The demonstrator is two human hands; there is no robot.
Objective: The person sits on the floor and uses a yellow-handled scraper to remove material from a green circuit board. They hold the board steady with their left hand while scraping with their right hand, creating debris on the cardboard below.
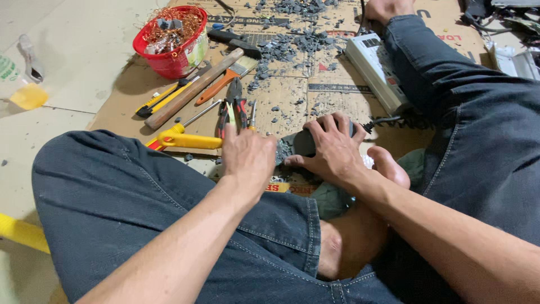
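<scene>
Brimming red basket [171, 59], copper wire [171, 22]

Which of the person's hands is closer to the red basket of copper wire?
Left. The left hand lies below the red basket, beside the pliers; the right hand sits farther right on a dark object.

Floor workshop (scattered hand tools [194, 93])

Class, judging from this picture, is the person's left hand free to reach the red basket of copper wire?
Probably not at once: the left hand is closed around a tool, though nothing blocks the way past the pliers to the red basket.
</scene>
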